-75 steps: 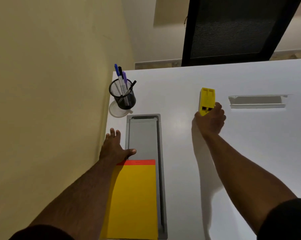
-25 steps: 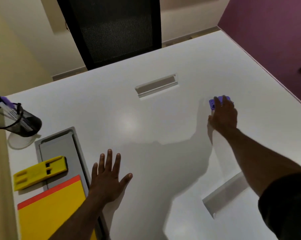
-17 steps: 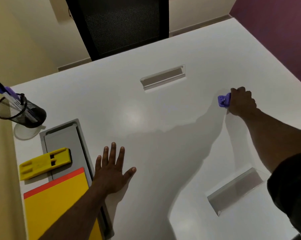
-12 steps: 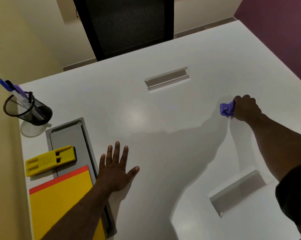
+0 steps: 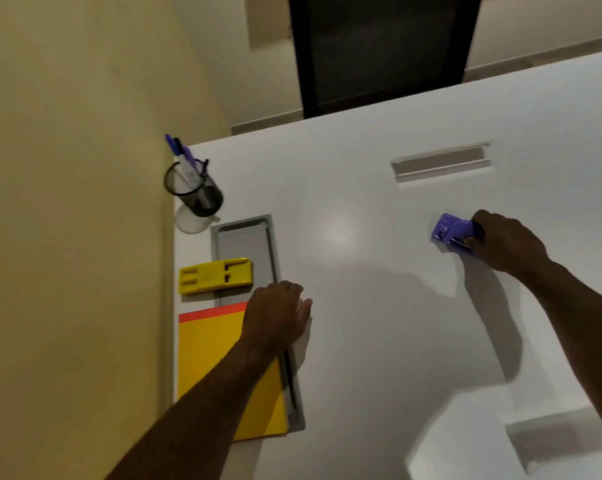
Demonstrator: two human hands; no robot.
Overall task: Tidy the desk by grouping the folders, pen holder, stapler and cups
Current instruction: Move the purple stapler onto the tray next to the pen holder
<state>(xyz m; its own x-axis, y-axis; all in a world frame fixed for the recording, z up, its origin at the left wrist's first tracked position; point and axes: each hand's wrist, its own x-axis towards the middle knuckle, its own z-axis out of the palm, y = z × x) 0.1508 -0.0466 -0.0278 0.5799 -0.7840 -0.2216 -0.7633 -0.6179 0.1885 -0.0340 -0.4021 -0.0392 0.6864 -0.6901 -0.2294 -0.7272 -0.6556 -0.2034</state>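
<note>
My right hand [image 5: 504,241] grips a small purple stapler [image 5: 451,231] just above the white desk [image 5: 361,188] at the right. My left hand [image 5: 275,315] rests palm down at the desk's left, fingers curled together, over the corner of a yellow folder [image 5: 216,358] with a red folder edge [image 5: 209,312] showing under it. A yellow hole punch [image 5: 215,275] lies just beyond the folders. A black mesh pen holder [image 5: 194,188] with several pens stands at the far left corner. A clear cup [image 5: 192,221] sits beside its base.
A grey cable-tray lid [image 5: 245,244] is set into the desk under the punch and folders. Two recessed slots lie in the surface, one far [image 5: 441,162] and one near right [image 5: 562,441]. A black chair back [image 5: 382,46] stands beyond the desk. A yellow wall [image 5: 67,202] borders the left.
My right hand has carried the purple stapler leftward. My left hand went from spread flat to curled and slid toward the folders. My view swung left.
</note>
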